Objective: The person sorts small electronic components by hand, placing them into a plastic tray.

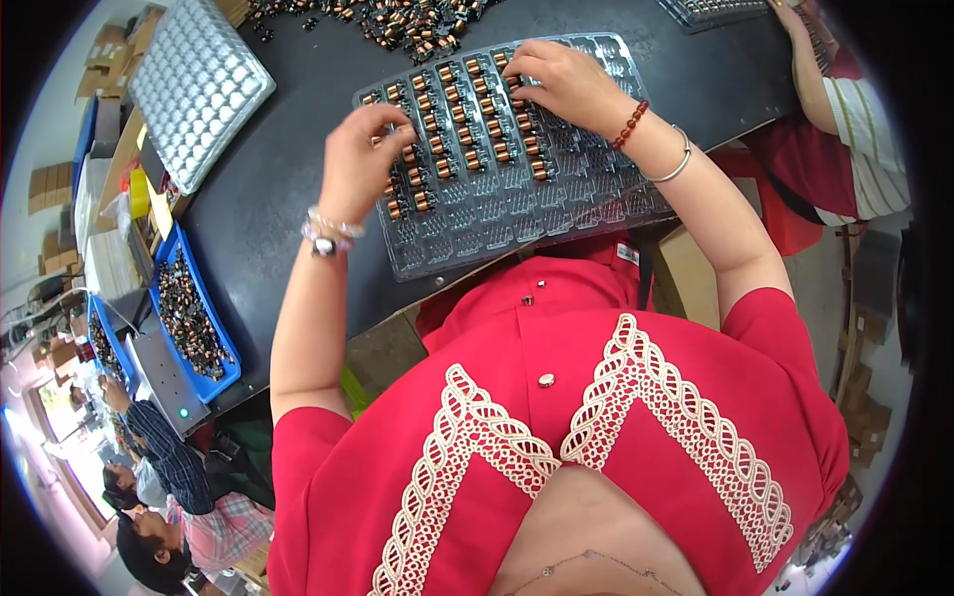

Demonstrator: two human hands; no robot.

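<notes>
A clear plastic tray (467,233) with rows of moulded pockets lies before me on the dark table. Small copper-wound coils (475,159) on black bases fill several of its columns, while the pockets nearest me and to the right hold none. My left hand (360,159) is over the tray's left side, thumb and fingertips pinched together and slightly blurred; whatever is between them is hidden. My right hand (571,89) reaches in at the tray's far part, its thumb and fingers closed around a copper coil (514,81) at a pocket.
Loose coils (417,25) are heaped at the table's far edge. A white moulded tray (199,84) stands at the far left. Blue bins (231,366) of parts sit on the left. Another person's arm (815,84) and a further tray (711,8) are at the far right.
</notes>
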